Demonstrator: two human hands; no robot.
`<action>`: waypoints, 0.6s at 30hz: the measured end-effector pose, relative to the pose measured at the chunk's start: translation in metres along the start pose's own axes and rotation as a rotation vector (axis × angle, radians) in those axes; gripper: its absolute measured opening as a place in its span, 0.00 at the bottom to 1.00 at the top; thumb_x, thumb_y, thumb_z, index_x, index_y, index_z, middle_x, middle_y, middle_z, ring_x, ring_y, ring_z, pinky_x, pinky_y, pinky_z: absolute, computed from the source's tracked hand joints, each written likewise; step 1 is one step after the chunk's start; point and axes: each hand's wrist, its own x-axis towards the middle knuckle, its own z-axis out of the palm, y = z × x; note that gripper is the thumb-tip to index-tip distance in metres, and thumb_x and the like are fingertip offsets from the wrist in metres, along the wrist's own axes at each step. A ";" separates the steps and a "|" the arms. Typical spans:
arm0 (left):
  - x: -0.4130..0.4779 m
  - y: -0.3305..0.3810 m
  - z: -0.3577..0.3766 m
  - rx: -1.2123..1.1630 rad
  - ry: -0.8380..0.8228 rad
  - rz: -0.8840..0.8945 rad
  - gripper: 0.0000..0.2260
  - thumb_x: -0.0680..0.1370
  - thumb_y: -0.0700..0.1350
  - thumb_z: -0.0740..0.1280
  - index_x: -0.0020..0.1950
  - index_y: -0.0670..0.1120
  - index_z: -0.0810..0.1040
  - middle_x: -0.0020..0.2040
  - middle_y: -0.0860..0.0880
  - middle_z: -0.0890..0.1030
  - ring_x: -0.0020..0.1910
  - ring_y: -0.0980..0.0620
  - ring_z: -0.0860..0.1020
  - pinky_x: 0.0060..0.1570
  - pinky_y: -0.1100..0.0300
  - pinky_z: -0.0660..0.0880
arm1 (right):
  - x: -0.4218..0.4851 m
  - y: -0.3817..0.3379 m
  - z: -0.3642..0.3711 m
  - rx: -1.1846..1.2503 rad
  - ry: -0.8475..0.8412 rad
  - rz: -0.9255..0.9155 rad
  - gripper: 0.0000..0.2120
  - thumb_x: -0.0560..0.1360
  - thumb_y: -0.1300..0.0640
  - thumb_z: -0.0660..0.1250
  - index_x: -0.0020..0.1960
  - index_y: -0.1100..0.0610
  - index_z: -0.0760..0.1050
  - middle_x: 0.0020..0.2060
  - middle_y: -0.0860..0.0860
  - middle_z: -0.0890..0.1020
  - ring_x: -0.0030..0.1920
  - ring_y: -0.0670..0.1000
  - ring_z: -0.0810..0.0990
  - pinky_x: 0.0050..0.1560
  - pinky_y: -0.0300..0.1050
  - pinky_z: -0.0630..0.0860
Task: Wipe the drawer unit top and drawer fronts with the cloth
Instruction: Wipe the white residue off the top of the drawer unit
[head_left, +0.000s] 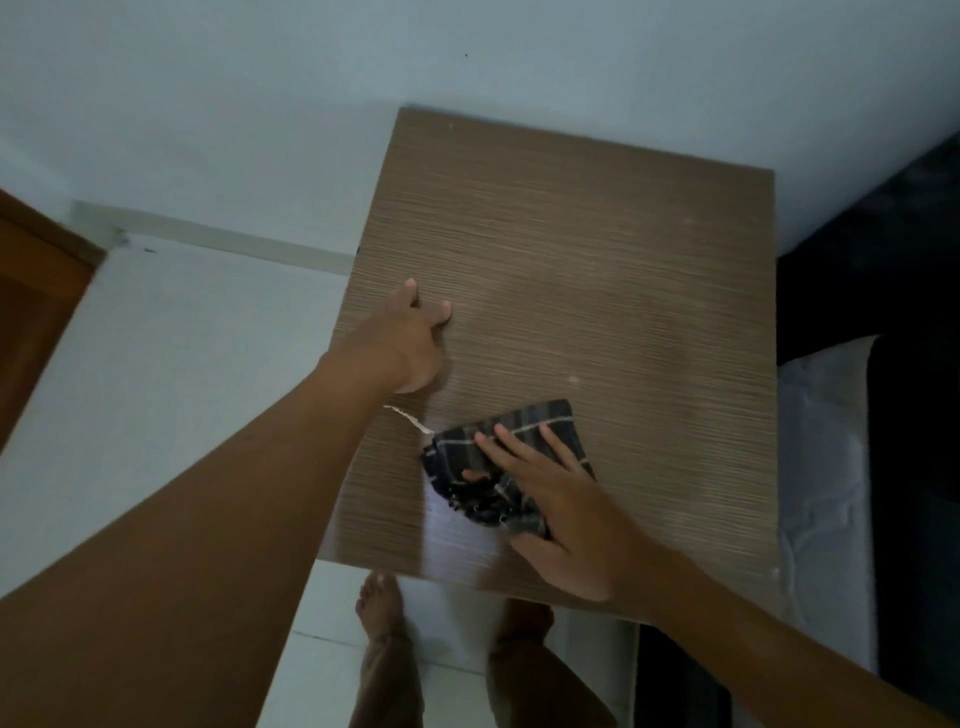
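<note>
The drawer unit top (623, 291) is a brown wood-grain board seen from above, with pale dusty smears across its middle. A dark plaid cloth (470, 457) lies folded on the near part of the top, a white thread trailing from its left corner. My right hand (550, 499) presses flat on the cloth, fingers spread, thumb tucked into its folds. My left hand (415, 338) rests on the top near its left edge, fingers curled, holding nothing. The drawer fronts are hidden below the top.
A white wall runs behind the unit. A bed with a white sheet (821, 467) and dark frame touches the unit's right side. White floor tiles (182, 389) lie to the left, a brown door (31, 312) at the far left. My bare feet (379, 608) stand below the front edge.
</note>
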 end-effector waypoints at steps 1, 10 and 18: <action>0.001 -0.001 0.001 -0.018 -0.006 0.005 0.28 0.79 0.40 0.60 0.78 0.55 0.58 0.81 0.50 0.43 0.79 0.46 0.46 0.76 0.49 0.50 | -0.005 -0.009 -0.006 0.164 0.000 0.106 0.25 0.78 0.52 0.61 0.75 0.46 0.63 0.73 0.33 0.59 0.74 0.32 0.45 0.74 0.36 0.44; -0.004 -0.035 -0.015 -0.431 0.513 0.000 0.17 0.81 0.49 0.62 0.68 0.46 0.75 0.65 0.47 0.78 0.63 0.50 0.76 0.63 0.63 0.67 | 0.042 -0.052 -0.101 0.321 0.352 0.281 0.15 0.76 0.52 0.59 0.31 0.54 0.64 0.24 0.48 0.66 0.26 0.47 0.64 0.25 0.38 0.60; -0.054 -0.094 0.021 -0.648 0.548 -0.332 0.15 0.80 0.45 0.64 0.65 0.43 0.78 0.63 0.44 0.80 0.60 0.49 0.78 0.59 0.63 0.68 | 0.146 -0.055 -0.125 -0.054 0.350 0.139 0.15 0.80 0.51 0.58 0.35 0.53 0.67 0.29 0.48 0.71 0.28 0.46 0.66 0.27 0.38 0.63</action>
